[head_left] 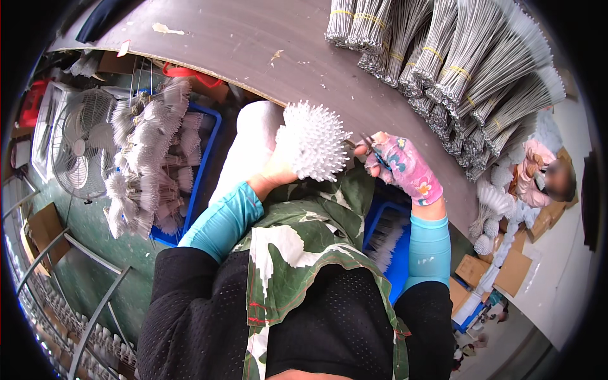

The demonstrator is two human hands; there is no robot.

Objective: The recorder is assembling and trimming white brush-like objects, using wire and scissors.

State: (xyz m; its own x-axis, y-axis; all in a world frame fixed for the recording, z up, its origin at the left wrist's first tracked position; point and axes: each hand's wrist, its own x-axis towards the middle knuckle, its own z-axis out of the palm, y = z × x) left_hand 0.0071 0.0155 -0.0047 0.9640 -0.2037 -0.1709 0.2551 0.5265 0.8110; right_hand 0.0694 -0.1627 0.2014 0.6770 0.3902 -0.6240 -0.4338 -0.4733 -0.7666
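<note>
Nearest the body, a green-and-white camouflage apron (pixel 297 253) lay over the lap, and just above it the left hand (pixel 273 172) was closed around the base of a white spiky plastic brush head (pixel 312 140), holding it at the near edge of the brown table (pixel 253 44). Just right of the brush head, the right hand (pixel 399 166), in a pink flowered glove, was closed on a small pair of scissors (pixel 369 144) whose tips pointed at the bristles' side.

For a clean trim, I judged the left hand should keep the brush head steady and turn it a little at a time, while the scissors nip only the stray ends and stay clear of the holding fingers.

Left of the brush head, a blue plastic crate (pixel 190 171) held finished white brushes on wire stems. Beyond the brush head, at the table's far right, lay bundles of grey wire stems tied with yellow bands (pixel 456 57).
</note>
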